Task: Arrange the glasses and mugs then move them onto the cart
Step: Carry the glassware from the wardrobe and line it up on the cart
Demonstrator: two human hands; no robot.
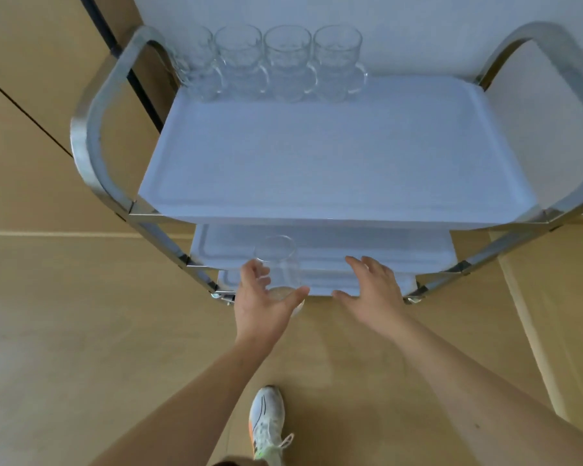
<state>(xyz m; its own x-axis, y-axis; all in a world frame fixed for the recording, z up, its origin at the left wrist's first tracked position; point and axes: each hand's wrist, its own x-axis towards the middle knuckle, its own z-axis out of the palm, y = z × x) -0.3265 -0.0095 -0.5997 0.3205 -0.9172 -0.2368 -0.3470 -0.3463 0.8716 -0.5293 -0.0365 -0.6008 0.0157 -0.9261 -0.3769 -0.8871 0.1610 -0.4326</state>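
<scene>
A steel cart (pixel 91 129) with white shelves stands in front of me. Several clear glass mugs (pixel 288 62) with handles stand in a row along the far edge of the top shelf (pixel 333 156). My left hand (pixel 259 307) grips a clear tumbler glass (pixel 280 267) near its base, tilted away from me, in front of the lower shelves. My right hand (pixel 370 290) hovers beside it with straight, spread fingers and holds nothing.
Two lower white shelves (pixel 350 250) show under the top one. Curved steel handles (pixel 552 42) rise at both ends of the cart. The floor is tan wood. My shoe (pixel 266 418) is below the hands. A white wall stands behind the cart.
</scene>
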